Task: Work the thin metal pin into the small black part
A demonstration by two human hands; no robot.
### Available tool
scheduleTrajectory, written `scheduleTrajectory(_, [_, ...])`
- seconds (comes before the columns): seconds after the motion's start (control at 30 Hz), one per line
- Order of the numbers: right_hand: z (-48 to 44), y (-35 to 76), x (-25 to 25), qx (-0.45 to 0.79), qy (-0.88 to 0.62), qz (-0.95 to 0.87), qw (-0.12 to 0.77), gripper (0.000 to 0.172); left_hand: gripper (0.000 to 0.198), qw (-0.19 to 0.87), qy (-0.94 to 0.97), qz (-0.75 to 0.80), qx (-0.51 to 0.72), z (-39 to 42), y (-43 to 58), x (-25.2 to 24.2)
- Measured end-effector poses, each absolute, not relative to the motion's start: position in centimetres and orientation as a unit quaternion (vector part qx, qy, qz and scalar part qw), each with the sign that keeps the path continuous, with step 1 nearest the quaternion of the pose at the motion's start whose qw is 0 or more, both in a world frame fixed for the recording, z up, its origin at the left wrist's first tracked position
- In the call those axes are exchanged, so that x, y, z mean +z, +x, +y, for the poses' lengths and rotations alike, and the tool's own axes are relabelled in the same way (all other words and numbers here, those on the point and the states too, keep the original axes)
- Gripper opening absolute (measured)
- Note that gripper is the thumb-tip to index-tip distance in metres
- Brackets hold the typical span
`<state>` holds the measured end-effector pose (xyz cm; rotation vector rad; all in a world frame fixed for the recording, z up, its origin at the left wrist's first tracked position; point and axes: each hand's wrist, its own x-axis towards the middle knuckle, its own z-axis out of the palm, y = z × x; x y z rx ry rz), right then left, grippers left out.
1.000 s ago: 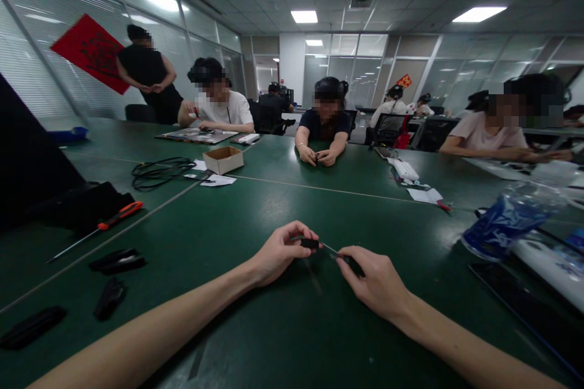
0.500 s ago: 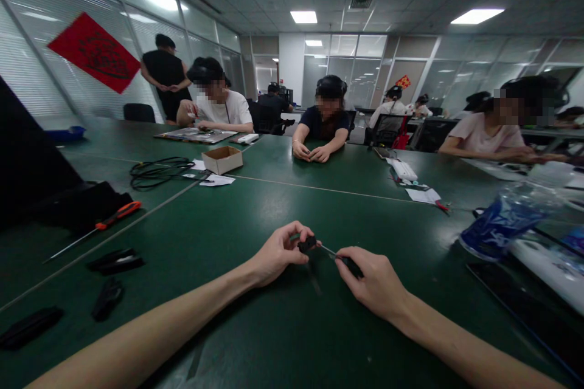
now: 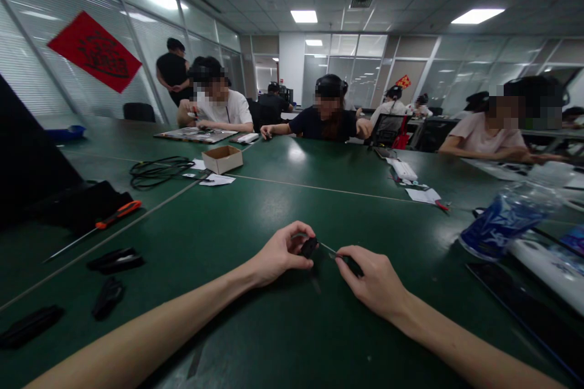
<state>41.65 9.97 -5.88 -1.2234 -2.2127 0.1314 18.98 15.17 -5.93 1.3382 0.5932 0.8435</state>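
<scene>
My left hand (image 3: 283,255) is closed on a small black part (image 3: 309,247), pinched between thumb and fingers above the green table. My right hand (image 3: 371,279) grips the dark handle of a screwdriver (image 3: 352,265). Its thin metal shaft points left, the tip beside the black part; whether they touch I cannot tell. Several black plastic pieces lie to the left on the table: one piece with a pale glint (image 3: 115,261), a smaller piece (image 3: 108,298) and a long piece (image 3: 31,326).
An orange-handled screwdriver (image 3: 119,214) lies at left, near a coiled black cable (image 3: 159,171) and an open cardboard box (image 3: 223,160). To the right stand a water bottle (image 3: 504,219) and a flat dark slab (image 3: 520,304). Co-workers sit around the green table (image 3: 274,206).
The black part has turned slightly in my left hand; my right hand stays almost still. The co-worker opposite has spread both arms apart, and the standing person has shifted right.
</scene>
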Motion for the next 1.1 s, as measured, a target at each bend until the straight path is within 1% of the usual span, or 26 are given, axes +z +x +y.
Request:
scheduleTrajectory(0.53, [9.98,41.74,-6.03,0.051,-0.476,-0.834,0.275,0.018,0.050,0.643,0.615,0.283,0.358,15.21,18.99,-5.80])
scheduleTrajectory(1.1, [10.09,41.90,-6.19,0.040,-0.454,-0.845,0.281,0.019,0.052,0.673,0.610,0.258,0.329,15.23,18.87,-5.89])
